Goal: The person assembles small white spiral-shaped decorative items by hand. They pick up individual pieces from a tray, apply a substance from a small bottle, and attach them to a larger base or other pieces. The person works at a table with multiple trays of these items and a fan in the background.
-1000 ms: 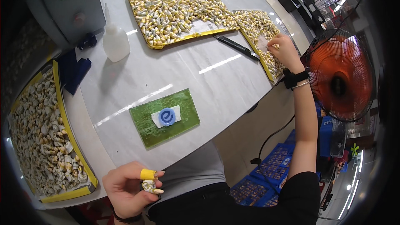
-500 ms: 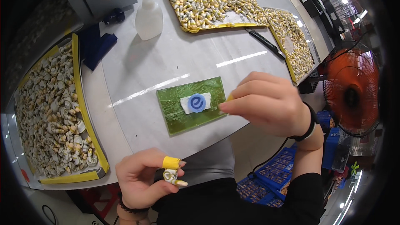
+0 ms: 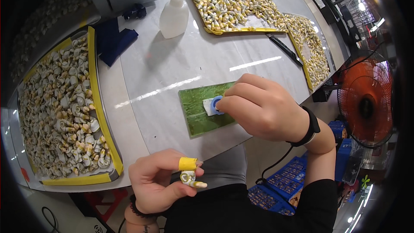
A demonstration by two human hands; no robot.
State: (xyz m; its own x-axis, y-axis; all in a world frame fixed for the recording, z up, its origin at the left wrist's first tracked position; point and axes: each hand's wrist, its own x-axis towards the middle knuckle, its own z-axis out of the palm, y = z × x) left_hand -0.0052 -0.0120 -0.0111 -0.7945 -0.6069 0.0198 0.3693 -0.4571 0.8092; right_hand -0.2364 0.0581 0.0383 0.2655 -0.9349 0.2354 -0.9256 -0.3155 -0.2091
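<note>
Near the table's front edge my left hand [image 3: 157, 181] pinches a small white-and-yellow moulded piece [image 3: 188, 177] with a spiral on it. Yellow tape wraps a finger of that hand. My right hand [image 3: 269, 110] is over a green slab [image 3: 194, 118] on the table, with thumb and fingers pinched together at a blue disc [image 3: 214, 105]. The disc rests on a white pad [image 3: 208, 108] in the slab's middle, and the fingers partly cover it. Whatever is between those fingertips is too small and hidden to name.
A yellow-edged tray [image 3: 92, 82] of similar spiral pieces lies at left. Farther back are two more trays, one behind [image 3: 211, 30] and one at right [image 3: 308, 77], full of small yellow-and-white pieces. A squeeze bottle [image 3: 174, 19], a black cutter knife [image 3: 284, 49] and an orange fan [image 3: 364, 103] surround the workspace.
My right hand has moved left from beside the slab onto the blue disc. My left hand still holds the spiral piece. The whole view has shifted slightly.
</note>
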